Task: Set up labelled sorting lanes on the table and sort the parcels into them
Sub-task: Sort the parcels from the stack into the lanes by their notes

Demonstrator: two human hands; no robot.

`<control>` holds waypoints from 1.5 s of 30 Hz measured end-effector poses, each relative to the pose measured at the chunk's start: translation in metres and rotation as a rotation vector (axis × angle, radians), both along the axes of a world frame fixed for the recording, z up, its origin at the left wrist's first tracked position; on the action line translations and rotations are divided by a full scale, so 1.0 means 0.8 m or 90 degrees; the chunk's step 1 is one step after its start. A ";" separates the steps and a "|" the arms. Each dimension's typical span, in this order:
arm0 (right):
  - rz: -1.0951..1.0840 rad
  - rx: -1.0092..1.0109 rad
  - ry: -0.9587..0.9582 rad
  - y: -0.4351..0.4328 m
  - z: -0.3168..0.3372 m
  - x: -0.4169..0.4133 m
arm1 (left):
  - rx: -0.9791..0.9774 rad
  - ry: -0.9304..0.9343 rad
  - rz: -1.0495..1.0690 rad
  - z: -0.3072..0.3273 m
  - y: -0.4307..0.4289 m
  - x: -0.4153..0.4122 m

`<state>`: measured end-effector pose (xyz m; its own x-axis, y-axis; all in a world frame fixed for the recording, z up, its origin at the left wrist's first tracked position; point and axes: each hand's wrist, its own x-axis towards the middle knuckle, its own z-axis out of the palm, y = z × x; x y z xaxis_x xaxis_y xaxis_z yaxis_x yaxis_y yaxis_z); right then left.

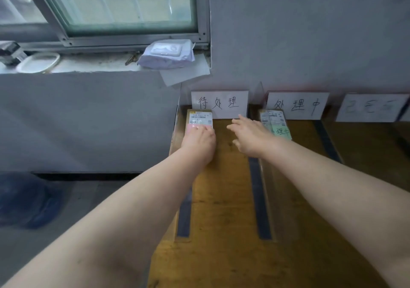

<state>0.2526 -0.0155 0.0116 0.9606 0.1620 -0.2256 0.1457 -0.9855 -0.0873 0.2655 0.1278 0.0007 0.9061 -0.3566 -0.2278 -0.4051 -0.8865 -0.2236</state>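
Three lanes are marked out on the bench (221,254) with dark tape strips (258,199). At the back of each lane a white card leans on the wall. The first card (219,103) and the second card (297,106) have big handwritten words. The third card (372,108) is too blurry to read. So the lanes and labels look ready.

The sorting has started. A brown parcel (199,117) lies at the far end of the first lane, just in front of the first card. The left hand (199,139) rests on its near end with the fingertips pressing down on top. The thumb cannot be seen. The right hand (250,137) holds nothing. Its fingers are straight and spread, and they reach toward the bottom edge of the first card.

Another parcel (271,117) lies in the second lane with a green note (282,132) on it. The third lane shows no parcel in the part that can be seen.

It looks like the task is partly done. No other waiting parcels can be seen, so how many are left cannot be told.
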 end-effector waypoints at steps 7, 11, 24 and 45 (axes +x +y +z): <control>-0.004 -0.001 -0.015 -0.026 0.034 -0.073 | -0.027 0.047 -0.027 0.037 -0.018 -0.043; -0.016 0.009 -0.039 -0.066 0.055 -0.132 | -0.082 0.042 -0.028 0.073 -0.054 -0.095; -0.160 0.031 -0.071 -0.322 0.099 -0.433 | -0.236 0.126 -0.102 0.134 -0.309 -0.329; -0.561 0.044 -0.148 -0.692 0.103 -0.720 | -0.417 0.267 -0.337 0.140 -0.736 -0.521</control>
